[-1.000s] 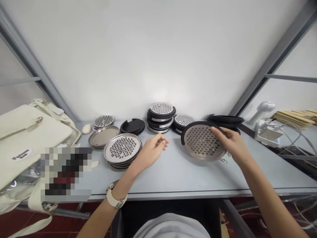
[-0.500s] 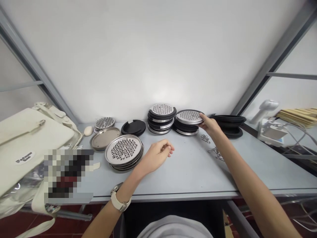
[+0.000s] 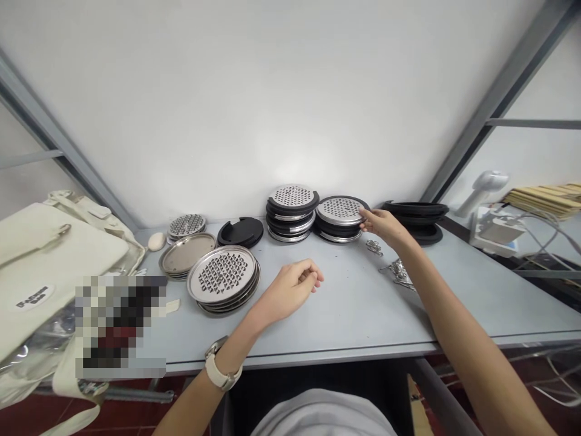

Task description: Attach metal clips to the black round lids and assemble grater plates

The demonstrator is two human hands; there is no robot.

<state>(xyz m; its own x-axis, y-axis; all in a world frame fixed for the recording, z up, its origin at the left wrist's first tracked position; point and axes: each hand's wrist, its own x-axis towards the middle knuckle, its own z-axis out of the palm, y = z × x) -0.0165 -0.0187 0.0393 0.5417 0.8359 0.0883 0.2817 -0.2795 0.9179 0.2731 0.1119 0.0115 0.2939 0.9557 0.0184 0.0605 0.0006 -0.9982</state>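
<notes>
My right hand (image 3: pixel 379 225) reaches to the back right, its thumb and fingers pinched at the right rim of a round metal grater disc (image 3: pixel 341 210). That disc lies on top of a stack of black rings (image 3: pixel 338 230) and metal discs. Over the middle of the table my left hand (image 3: pixel 295 286) hovers with loosely curled fingers, and nothing shows in it. Left of it is a pile of round grater plates (image 3: pixel 222 275) with raised teeth. A second stack of black rings and grater discs (image 3: pixel 293 209) stands beside the one at my right hand.
Farther left are plain metal plates (image 3: pixel 187 254), a smaller grater pile (image 3: pixel 187 225), a black notched ring (image 3: pixel 240 232) and a white mouse (image 3: pixel 157 241). Small metal clips (image 3: pixel 399 272) lie on the right. Black trays (image 3: pixel 415 212) stand behind them. A cream bag (image 3: pixel 59 248) covers the left end.
The grater disc under my right hand has settled flatter onto its stack, and the fingers have shifted on its rim. My left hand has barely moved. The camera view has shifted slightly.
</notes>
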